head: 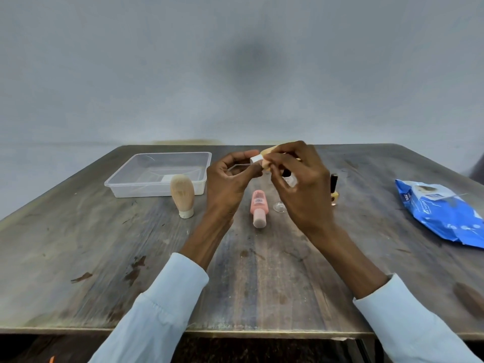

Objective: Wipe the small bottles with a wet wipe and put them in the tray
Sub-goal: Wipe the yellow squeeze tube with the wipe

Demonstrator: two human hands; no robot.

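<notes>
Head view of the wiping step, both hands raised above the middle of the tabletop (262,284). My left hand (230,179) curls its thumb and fingertips round the white cap end of a small peach bottle (265,155); my right hand (298,179) pinches the peach body from the other side. Whether a wet wipe lies between fingers and bottle I cannot tell, as the right hand hides that part.

To do this step well, I judge that the left hand should keep the cap steady while the right turns or rubs along the body, covering every side before release.

The clear tray (157,174) sits toward the far left of the tabletop and holds no bottle yet. A beige tube (182,195) stands on its cap just in front of the tray's near right corner, so I would carry the bottle over or round it. A pink bottle (259,208) lies flat below my hands, and a dark-capped vial (334,189) stands just right of my right hand. The blue wipe pack (442,210) lies near the right edge, well apart from the bottles.
</notes>
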